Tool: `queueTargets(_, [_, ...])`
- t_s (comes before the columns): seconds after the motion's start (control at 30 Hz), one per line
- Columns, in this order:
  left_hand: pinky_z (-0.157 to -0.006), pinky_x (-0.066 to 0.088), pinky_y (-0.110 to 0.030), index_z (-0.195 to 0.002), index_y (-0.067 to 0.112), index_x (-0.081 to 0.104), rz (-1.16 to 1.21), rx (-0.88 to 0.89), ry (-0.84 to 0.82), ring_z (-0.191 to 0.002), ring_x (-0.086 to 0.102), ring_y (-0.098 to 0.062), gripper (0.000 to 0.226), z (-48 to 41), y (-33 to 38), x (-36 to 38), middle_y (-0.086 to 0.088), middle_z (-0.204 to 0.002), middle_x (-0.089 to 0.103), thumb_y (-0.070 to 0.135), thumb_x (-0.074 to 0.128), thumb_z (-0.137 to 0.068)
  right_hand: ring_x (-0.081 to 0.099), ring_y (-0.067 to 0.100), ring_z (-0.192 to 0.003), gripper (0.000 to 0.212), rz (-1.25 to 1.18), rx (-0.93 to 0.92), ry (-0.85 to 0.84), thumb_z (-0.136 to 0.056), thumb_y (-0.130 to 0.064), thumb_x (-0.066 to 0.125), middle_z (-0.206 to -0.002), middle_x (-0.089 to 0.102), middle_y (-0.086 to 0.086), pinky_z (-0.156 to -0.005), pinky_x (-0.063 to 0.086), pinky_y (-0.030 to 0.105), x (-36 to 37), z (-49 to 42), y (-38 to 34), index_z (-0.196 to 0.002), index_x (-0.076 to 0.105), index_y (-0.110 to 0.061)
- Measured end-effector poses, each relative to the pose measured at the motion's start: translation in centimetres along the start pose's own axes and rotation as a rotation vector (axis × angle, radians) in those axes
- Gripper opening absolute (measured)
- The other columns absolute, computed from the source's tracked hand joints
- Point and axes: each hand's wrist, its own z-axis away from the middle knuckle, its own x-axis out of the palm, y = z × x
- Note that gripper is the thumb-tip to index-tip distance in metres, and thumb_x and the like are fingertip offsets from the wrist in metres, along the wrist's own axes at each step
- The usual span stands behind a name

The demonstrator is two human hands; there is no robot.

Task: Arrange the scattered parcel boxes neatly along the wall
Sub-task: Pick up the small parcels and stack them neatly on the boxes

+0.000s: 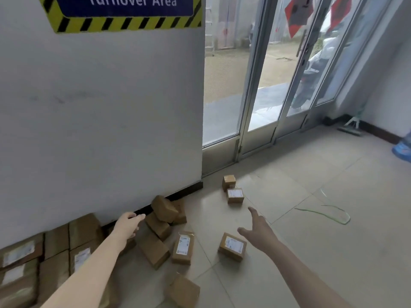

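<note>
Several brown parcel boxes lie scattered on the tiled floor below the white wall point(100, 130). A tumbled heap point(163, 210) leans by the dark skirting. A labelled box point(183, 247) and another labelled box point(232, 246) lie nearer me, and one plain box point(184, 292) sits at the bottom. Two small boxes point(233, 192) rest near the door. A stacked row of boxes point(55, 247) stands against the wall at the left. My left hand point(127, 223) reaches toward the heap, fingers loosely curled, holding nothing. My right hand point(258, 230) hovers open over the floor, fingers spread.
Glass doors with metal frames point(262, 107) stand to the right of the wall. A green cord point(329, 214) loops on the tiles. A blue water bottle point(403, 147) and a mop point(351, 127) sit by the far right wall.
</note>
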Motion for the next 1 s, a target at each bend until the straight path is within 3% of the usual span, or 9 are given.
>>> queueTargets(0.1, [-0.081,0.044,-0.034,-0.135,0.002,0.044,0.057,-0.090,-0.015,-0.095,0.052,-0.027,0.049,-1.7,1.0,3.3,-0.015,-0.107,0.053,0.022,0.060,-0.093,0.045,0.029,-0.125,0.078,-0.005,0.070,0.034,-0.090,-0.032,0.058,-0.141,0.036,0.016,-0.093,0.040,0.033,-4.0,-4.0,2.7,-0.151,0.011,-0.020])
queueTargets(0.27, [-0.076,0.045,-0.033,-0.131,0.005,0.047,0.102,-0.081,0.007,-0.093,0.054,-0.024,0.047,-4.6,5.4,6.6,-0.013,-0.107,0.055,0.025,0.062,-0.091,0.045,0.031,-0.125,0.078,-0.027,0.163,0.013,-0.090,-0.031,0.059,-0.142,0.037,0.019,-0.091,0.041,0.033,-6.6,-10.6,4.5,-0.151,0.014,-0.013])
queueTargets(0.37, [-0.077,0.047,-0.033,-0.130,0.006,0.049,0.122,-0.086,0.049,-0.092,0.056,-0.023,0.047,-6.7,7.3,6.7,-0.013,-0.105,0.057,0.028,0.062,-0.091,0.049,0.028,-0.120,0.077,-0.014,0.117,-0.060,-0.090,-0.031,0.058,-0.141,0.037,0.017,-0.084,0.041,0.030,-5.8,-15.0,2.2,-0.150,0.013,-0.015])
queueTargets(0.57, [-0.081,0.047,-0.034,-0.129,0.004,0.049,0.188,-0.201,0.168,-0.089,0.055,-0.023,0.047,-11.1,7.1,5.6,-0.014,-0.110,0.056,0.028,0.063,-0.091,0.051,0.025,-0.118,0.079,0.076,-0.014,-0.207,-0.089,-0.032,0.061,-0.145,0.038,0.013,-0.090,0.045,0.028,-2.6,-23.8,-3.6,-0.150,0.014,-0.015])
queueTargets(0.63, [-0.080,0.048,-0.034,-0.129,0.006,0.049,0.218,-0.254,0.219,-0.094,0.056,-0.023,0.048,-13.1,6.6,5.0,-0.014,-0.114,0.056,0.030,0.063,-0.090,0.054,0.025,-0.110,0.078,0.124,-0.068,-0.258,-0.090,-0.031,0.060,-0.145,0.040,0.013,-0.083,0.044,0.025,-1.7,-27.3,-5.9,-0.150,0.014,-0.015])
queueTargets(0.7, [-0.079,0.049,-0.034,-0.128,0.007,0.050,0.248,-0.326,0.264,-0.096,0.056,-0.024,0.048,-14.8,5.8,4.7,-0.013,-0.112,0.056,0.032,0.064,-0.089,0.054,0.024,-0.115,0.077,0.158,-0.110,-0.304,-0.091,-0.030,0.059,-0.146,0.038,0.013,-0.079,0.041,0.021,-0.9,-31.1,-8.0,-0.151,0.014,-0.015])
queueTargets(0.83, [-0.073,0.047,-0.031,-0.127,0.006,0.052,0.288,-0.462,0.310,-0.091,0.058,-0.022,0.053,-19.1,6.1,5.7,-0.009,-0.102,0.057,0.037,0.065,-0.087,0.050,0.026,-0.120,0.075,0.227,-0.140,-0.425,-0.092,-0.030,0.058,-0.145,0.037,0.017,-0.083,0.042,0.025,0.4,-38.8,-12.2,-0.151,0.013,-0.016])
queueTargets(0.93, [-0.089,0.048,-0.037,-0.130,0.012,0.047,0.292,-0.496,0.284,-0.103,0.056,-0.025,0.056,-23.4,7.4,8.2,-0.010,-0.117,0.055,0.041,0.066,-0.086,0.053,0.027,-0.112,0.075,0.273,-0.158,-0.464,-0.092,-0.029,0.057,-0.144,0.036,0.018,-0.084,0.045,0.027,1.5,-45.0,-15.1,-0.151,0.012,-0.017])
queueTargets(1.0, [-0.101,0.043,-0.043,-0.132,0.017,0.045,0.312,-0.534,0.238,-0.114,0.052,-0.027,0.060,-26.1,7.7,10.7,-0.010,-0.129,0.051,0.044,0.067,-0.083,0.056,0.023,-0.096,0.074,0.296,-0.165,-0.479,-0.092,-0.028,0.058,-0.143,0.038,0.019,-0.075,0.045,0.026,2.7,-48.5,-16.4,-0.151,0.014,-0.017])
